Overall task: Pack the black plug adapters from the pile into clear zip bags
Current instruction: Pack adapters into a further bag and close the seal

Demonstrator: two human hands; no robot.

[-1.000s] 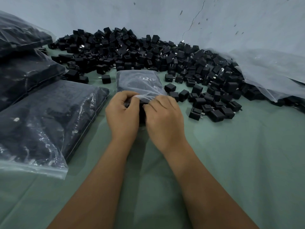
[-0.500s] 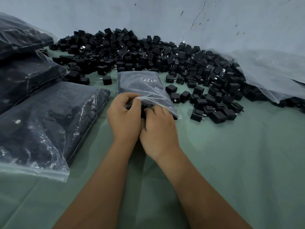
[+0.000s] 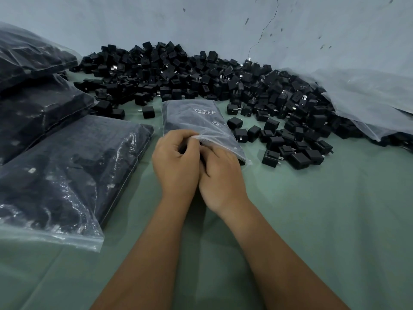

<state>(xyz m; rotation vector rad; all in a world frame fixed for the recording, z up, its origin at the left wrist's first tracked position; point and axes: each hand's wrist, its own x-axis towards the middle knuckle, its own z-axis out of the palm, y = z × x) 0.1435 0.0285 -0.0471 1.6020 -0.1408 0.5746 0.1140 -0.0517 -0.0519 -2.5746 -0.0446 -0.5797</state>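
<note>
Leftward, lying stacked on green cloth (image 3: 312,220): filled bags (image 3: 67,175). Centrally, pinching the near edge of the small zip bag (image 3: 196,121): left hand (image 3: 176,162), touching right hand (image 3: 221,173), fingers curled under the plastic. Rightward, sprawling against the wall: adapter pile (image 3: 223,81).

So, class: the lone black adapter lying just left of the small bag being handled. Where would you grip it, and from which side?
Pinch the lone adapter across its two flat side faces, coming from above. It lies apart from the pile, so fingers have room, and its prongs stick out leftward; avoid that end.
</note>
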